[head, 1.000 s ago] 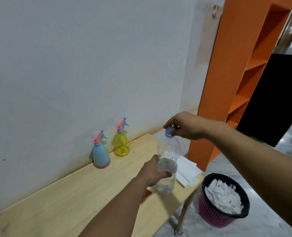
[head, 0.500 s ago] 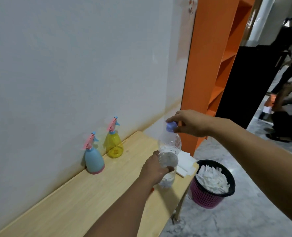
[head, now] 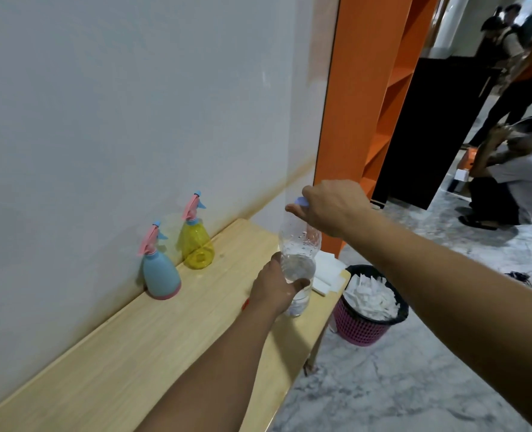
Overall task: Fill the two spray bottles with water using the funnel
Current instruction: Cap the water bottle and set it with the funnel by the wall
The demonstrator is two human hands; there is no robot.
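A clear plastic water bottle (head: 299, 247) stands upright on the wooden table (head: 152, 344), partly filled with water. My left hand (head: 274, 289) grips its lower body. My right hand (head: 330, 207) is closed over its light blue cap (head: 300, 201) at the top. Against the wall stand two spray bottles, apart from my hands: a blue one (head: 160, 269) with a pink trigger, and to its right a yellow one (head: 196, 241) with a pink trigger. A small red thing (head: 245, 304) peeks out beside my left wrist; I cannot tell what it is.
White folded paper towels (head: 328, 272) lie at the table's right end. A pink waste basket (head: 367, 310) full of white paper stands on the marble floor beside the table. An orange shelf unit (head: 361, 98) rises behind. People crouch and stand at the far right.
My head view has swung right, showing more of the room and people. My right hand has closed further over the cap. The left hand still holds the bottle in place.
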